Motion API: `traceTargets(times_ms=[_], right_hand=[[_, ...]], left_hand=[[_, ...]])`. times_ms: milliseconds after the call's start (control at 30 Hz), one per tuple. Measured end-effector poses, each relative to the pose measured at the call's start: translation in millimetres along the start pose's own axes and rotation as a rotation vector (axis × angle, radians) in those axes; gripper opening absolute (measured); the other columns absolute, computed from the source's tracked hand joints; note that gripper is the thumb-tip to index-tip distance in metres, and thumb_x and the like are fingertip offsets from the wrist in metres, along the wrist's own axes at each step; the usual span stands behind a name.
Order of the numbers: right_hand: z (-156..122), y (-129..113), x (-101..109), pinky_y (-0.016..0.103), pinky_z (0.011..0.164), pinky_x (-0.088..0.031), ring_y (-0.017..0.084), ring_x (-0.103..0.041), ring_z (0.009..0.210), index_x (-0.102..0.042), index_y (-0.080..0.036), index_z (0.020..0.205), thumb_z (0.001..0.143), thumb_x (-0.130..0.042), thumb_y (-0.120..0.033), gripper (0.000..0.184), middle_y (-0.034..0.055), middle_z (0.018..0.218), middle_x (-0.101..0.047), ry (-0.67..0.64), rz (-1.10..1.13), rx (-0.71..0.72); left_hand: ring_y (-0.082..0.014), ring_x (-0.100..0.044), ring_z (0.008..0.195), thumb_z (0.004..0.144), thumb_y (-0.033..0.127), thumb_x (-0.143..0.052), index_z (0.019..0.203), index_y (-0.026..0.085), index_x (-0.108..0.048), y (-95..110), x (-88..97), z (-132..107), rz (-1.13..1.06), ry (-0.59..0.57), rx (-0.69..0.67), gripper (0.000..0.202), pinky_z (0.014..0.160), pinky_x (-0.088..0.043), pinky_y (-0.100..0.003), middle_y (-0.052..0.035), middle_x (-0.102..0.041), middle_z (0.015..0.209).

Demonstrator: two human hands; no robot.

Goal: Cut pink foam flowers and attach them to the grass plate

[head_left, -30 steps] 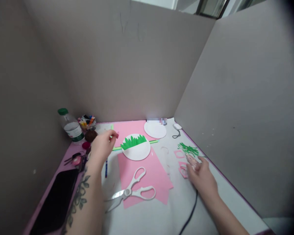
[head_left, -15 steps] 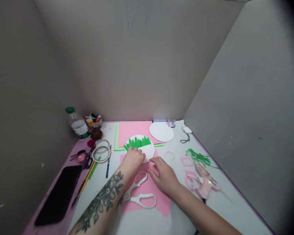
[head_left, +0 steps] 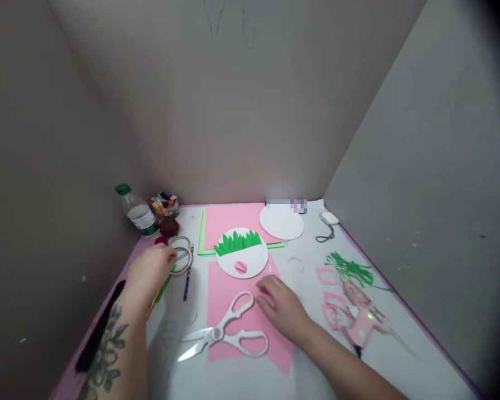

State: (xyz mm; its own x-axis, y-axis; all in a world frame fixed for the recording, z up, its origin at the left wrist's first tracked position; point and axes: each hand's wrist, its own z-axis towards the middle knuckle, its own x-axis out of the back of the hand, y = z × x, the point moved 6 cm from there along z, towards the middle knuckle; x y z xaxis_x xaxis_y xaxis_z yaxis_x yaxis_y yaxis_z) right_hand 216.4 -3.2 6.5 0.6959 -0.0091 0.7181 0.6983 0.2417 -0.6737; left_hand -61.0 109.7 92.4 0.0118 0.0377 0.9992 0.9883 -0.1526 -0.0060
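My left hand point(head_left: 150, 269) hovers at the left of the table, fingers curled, beside two tape rings point(head_left: 181, 254) and a blue pen point(head_left: 188, 273); I cannot make out anything in it. My right hand point(head_left: 284, 309) lies flat and open on a pink paper sheet point(head_left: 233, 289). Just beyond it a white paper plate point(head_left: 244, 256) carries green paper grass point(head_left: 238, 241) and a small pink petal point(head_left: 240, 267). White scissors point(head_left: 225, 334) lie open on the pink sheet, left of my right hand.
A pink glue gun point(head_left: 360, 316) and pink paper cut-outs point(head_left: 329, 294) lie at the right with green paper shreds point(head_left: 350, 269). A second white plate point(head_left: 281, 222), a water bottle point(head_left: 136, 211), a cup of markers point(head_left: 165, 204) and a black phone point(head_left: 100, 328) stand around. Cardboard walls enclose the table.
My left hand left the plate and moved left to the tape rings; a pink petal now lies on the plate. My right hand stayed on the pink sheet.
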Motion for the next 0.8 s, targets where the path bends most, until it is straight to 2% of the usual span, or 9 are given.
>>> traceTargets(times_ms=[133,233,367,500,567,633,667,733,800], right_hand=[[-1,-1,-1,0.037,0.075,-0.049,0.022,-0.058,0.086,-0.056,-0.019,0.095,0.085,-0.052,-0.018,0.011,0.0075,0.094,-0.060,0.007,-0.012,0.024],[-2,-1,-2,0.037,0.074,-0.049,0.022,-0.058,0.087,-0.055,-0.019,0.094,0.086,-0.051,-0.018,0.009,0.0073,0.094,-0.059,-0.005,-0.010,0.034],[-2,-1,-2,0.038,0.075,-0.049,0.022,-0.058,0.087,-0.054,-0.020,0.093,0.086,-0.051,-0.017,0.008,0.0070,0.094,-0.059,-0.009,-0.001,0.035],[-2,1,-2,0.037,0.074,-0.049,0.022,-0.058,0.085,-0.055,-0.019,0.092,0.086,-0.051,-0.017,0.007,0.0067,0.092,-0.059,-0.011,-0.002,0.037],[-3,0,-1,0.037,0.075,-0.050,0.022,-0.058,0.086,-0.055,-0.019,0.094,0.086,-0.051,-0.017,0.009,0.0071,0.093,-0.059,0.003,0.011,0.053],[-2,-3,6,0.037,0.078,-0.050,0.021,-0.059,0.089,-0.056,-0.019,0.097,0.087,-0.051,-0.017,0.012,0.0082,0.097,-0.059,0.037,0.034,0.086],[0,-7,10,0.037,0.079,-0.050,0.021,-0.059,0.091,-0.057,-0.019,0.099,0.087,-0.051,-0.017,0.013,0.0087,0.099,-0.060,0.057,0.044,0.109],[5,-19,22,0.037,0.081,-0.050,0.021,-0.059,0.093,-0.058,-0.019,0.100,0.087,-0.051,-0.017,0.014,0.0091,0.100,-0.060,0.091,0.054,0.169],[12,-37,35,0.036,0.080,-0.051,0.021,-0.059,0.093,-0.060,-0.020,0.099,0.087,-0.052,-0.018,0.014,0.0086,0.099,-0.062,0.109,0.049,0.241]], left_hand=[[-0.0247,-0.060,0.096,0.082,0.020,-0.049,0.097,0.019,-0.069,10,-40.2,-13,0.020,-0.011,-0.087,0.025,0.079,-0.043,-0.031,-0.0104,-0.066,0.104],[-0.0253,-0.059,0.096,0.087,0.020,-0.042,0.096,0.019,-0.069,14,-56.7,-17,0.032,0.040,-0.090,0.028,0.079,-0.044,-0.032,-0.0106,-0.066,0.101],[-0.0275,-0.059,0.093,0.089,0.023,-0.040,0.092,0.017,-0.068,15,-61.6,-19,0.053,0.087,-0.101,0.029,0.075,-0.044,-0.035,-0.0122,-0.066,0.098],[-0.0290,-0.057,0.093,0.089,0.027,-0.041,0.088,0.016,-0.067,14,-52.4,-22,0.012,0.169,-0.076,0.029,0.075,-0.043,-0.036,-0.0125,-0.066,0.097],[-0.0280,-0.056,0.096,0.089,0.029,-0.040,0.088,0.017,-0.066,15,-42.2,-27,-0.104,0.258,-0.058,0.029,0.079,-0.042,-0.036,-0.0119,-0.065,0.100],[-0.0256,-0.056,0.095,0.088,0.033,-0.043,0.087,0.017,-0.064,20,-33.0,-34,-0.326,0.338,-0.063,0.027,0.084,-0.042,-0.035,-0.0103,-0.066,0.099],[-0.0241,-0.057,0.093,0.087,0.035,-0.045,0.085,0.018,-0.063,25,-31.1,-38,-0.466,0.341,-0.078,0.025,0.084,-0.042,-0.034,-0.0087,-0.066,0.095],[-0.0203,-0.058,0.080,0.082,0.037,-0.051,0.081,0.019,-0.063,36,-34.5,-44,-0.743,0.266,-0.050,0.022,0.074,-0.044,-0.029,-0.0048,-0.066,0.084],[-0.0172,-0.055,0.068,0.081,0.039,-0.054,0.082,0.018,-0.063,54,-44.0,-50,-0.973,0.097,-0.048,0.024,0.063,-0.042,-0.026,-0.0031,-0.065,0.077]])
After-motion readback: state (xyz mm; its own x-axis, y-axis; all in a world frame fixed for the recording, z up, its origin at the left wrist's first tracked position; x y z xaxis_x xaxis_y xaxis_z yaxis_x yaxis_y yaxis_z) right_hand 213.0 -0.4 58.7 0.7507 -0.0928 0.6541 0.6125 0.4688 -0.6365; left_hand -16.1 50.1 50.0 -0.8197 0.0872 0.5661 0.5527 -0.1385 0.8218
